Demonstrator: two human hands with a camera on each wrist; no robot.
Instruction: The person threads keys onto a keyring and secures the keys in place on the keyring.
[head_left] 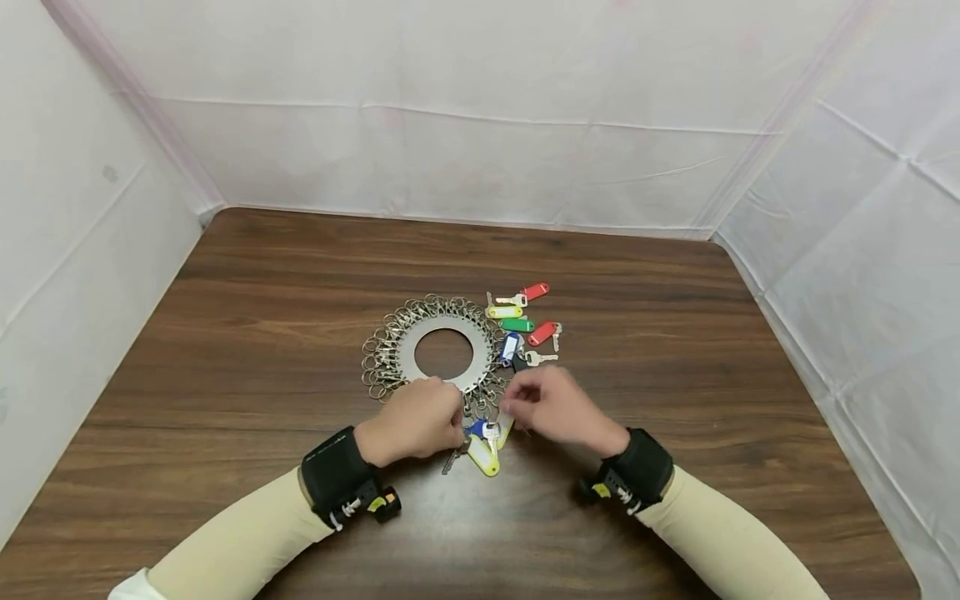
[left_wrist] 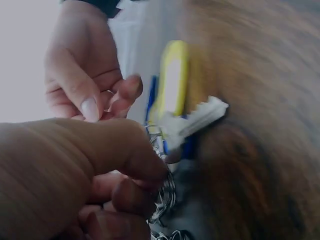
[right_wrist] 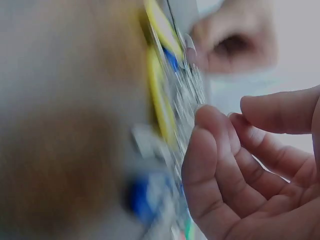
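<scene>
A flat metal disc (head_left: 442, 354) with a round hole lies on the wooden table, with several metal clasps ringing its edge. My left hand (head_left: 420, 419) is at its near rim and pinches a metal clasp (left_wrist: 162, 192) between thumb and curled fingers. From there hang a silver key (left_wrist: 200, 119), a yellow tag (head_left: 484, 457) and a blue tag (head_left: 476, 428). My right hand (head_left: 551, 406) hovers just right of them. Its fingers (right_wrist: 220, 165) are loosely curled with nothing seen between them. The right wrist view is blurred.
More keys with red (head_left: 536, 291), yellow (head_left: 504, 312), green (head_left: 516, 325) and blue (head_left: 510, 346) tags lie fanned on the table (head_left: 262, 333) at the disc's right side. White sheeting walls the table on the left, back and right.
</scene>
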